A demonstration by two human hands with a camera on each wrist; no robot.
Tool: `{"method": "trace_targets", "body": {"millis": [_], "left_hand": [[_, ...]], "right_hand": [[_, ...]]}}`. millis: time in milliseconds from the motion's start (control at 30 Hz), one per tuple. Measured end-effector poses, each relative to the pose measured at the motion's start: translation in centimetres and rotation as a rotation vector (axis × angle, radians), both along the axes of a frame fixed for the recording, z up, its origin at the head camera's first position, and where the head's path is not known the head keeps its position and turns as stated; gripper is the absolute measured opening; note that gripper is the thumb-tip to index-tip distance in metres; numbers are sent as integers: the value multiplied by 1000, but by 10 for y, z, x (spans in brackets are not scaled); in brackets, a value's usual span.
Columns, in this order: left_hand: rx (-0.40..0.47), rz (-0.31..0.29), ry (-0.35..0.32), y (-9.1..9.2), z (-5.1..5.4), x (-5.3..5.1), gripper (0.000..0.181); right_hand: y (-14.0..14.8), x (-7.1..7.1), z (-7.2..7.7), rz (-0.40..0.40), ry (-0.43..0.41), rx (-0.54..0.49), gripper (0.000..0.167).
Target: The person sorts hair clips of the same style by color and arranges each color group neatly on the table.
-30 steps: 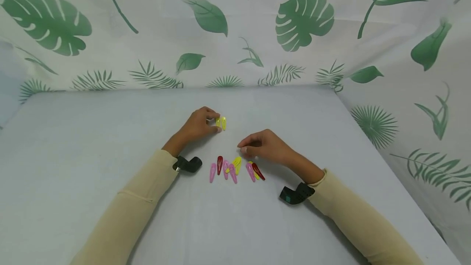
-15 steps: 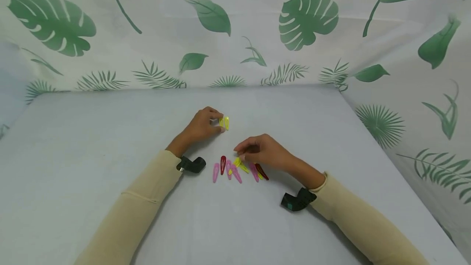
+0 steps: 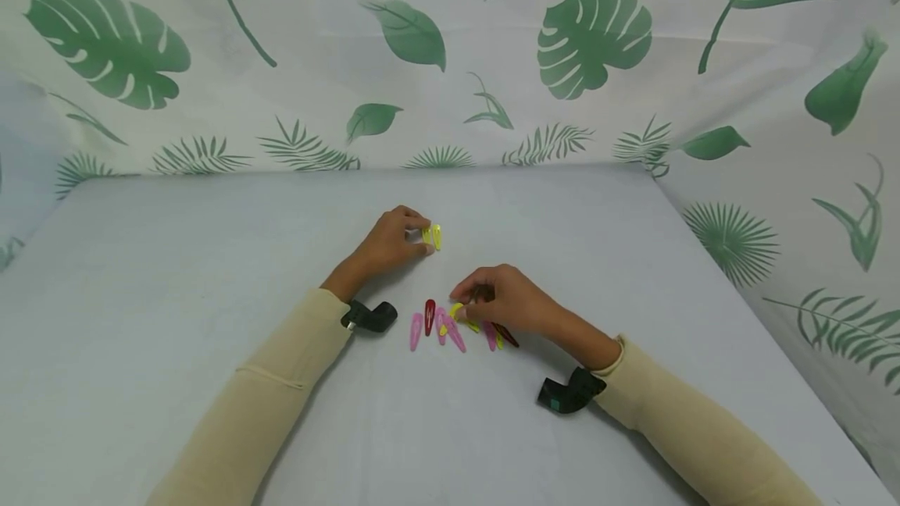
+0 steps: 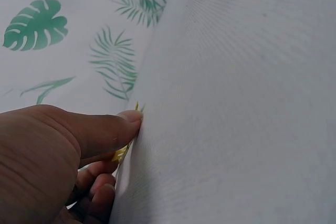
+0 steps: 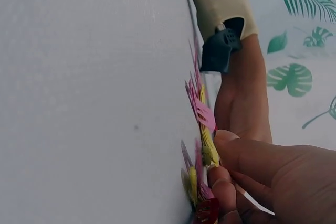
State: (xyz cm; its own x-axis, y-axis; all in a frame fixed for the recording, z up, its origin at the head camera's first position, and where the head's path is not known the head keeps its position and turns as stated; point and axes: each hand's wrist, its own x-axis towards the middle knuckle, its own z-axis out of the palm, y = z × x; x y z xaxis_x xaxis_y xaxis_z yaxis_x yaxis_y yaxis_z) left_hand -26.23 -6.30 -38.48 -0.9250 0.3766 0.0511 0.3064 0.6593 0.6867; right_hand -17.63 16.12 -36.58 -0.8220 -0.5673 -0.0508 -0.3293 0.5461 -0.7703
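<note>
My left hand (image 3: pixel 394 240) holds a yellow snap hair clip (image 3: pixel 426 236) between thumb and finger, on the far part of the table. A second yellow hair clip (image 3: pixel 437 237) lies just right of it. In the left wrist view the thumb (image 4: pixel 128 119) covers much of the yellow. Nearer, my right hand (image 3: pixel 512 299) pinches a yellow hair clip (image 3: pixel 456 311) in a loose pile; its fingers hide part of that clip. Around it lie several pink hair clips (image 3: pixel 416 331), a red hair clip (image 3: pixel 430 318), a dark red one (image 3: pixel 508 336) and more yellow.
A white cloth (image 3: pixel 281 412) covers the table. A leaf-patterned curtain (image 3: pixel 485 37) stands behind and along the right side. Black wrist cameras (image 3: pixel 373 317) sit on both cuffs, low over the table.
My right hand has come down and nearer to the pile, and its fingers now meet a yellow clip, which has shifted. The left hand stays by the two far yellow clips.
</note>
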Motion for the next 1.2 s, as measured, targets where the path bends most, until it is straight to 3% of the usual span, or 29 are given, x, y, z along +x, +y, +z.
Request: {"method": "trace_targets", "body": {"millis": [433,767,1200], "left_hand": [[0,7,5,1,2,2,49],[8,2,16,1,1,2,49],[19,-4,12,1,3,4,48]], "right_hand": [[-8,5,1,-22,57,76,17],[-2,2,0,36,11,0,5],[3,-3,-2,1,-62,-87,19]]}}
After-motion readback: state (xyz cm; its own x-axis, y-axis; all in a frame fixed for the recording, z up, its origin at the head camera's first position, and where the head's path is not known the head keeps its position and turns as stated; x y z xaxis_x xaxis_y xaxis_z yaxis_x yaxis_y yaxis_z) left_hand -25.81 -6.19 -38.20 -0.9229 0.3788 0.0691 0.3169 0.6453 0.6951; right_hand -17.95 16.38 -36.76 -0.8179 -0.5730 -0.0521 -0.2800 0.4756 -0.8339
